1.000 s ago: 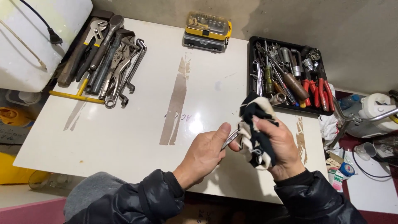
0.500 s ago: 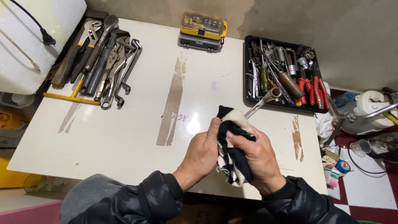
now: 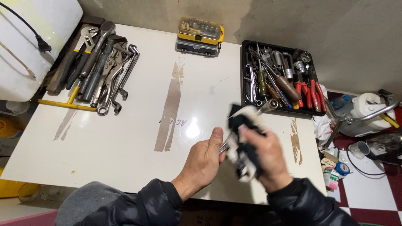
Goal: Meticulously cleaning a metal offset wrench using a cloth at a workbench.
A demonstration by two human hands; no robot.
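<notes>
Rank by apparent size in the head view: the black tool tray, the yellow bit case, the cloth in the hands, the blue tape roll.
1. black tool tray
2. yellow bit case and cloth: look alike; the cloth is blurred and nearer the camera, so unranked
3. blue tape roll

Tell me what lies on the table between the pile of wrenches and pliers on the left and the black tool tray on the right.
In the head view, only bare white tabletop with a brown worn streak separates the pile from the tray; the yellow bit case sits further back.
</notes>
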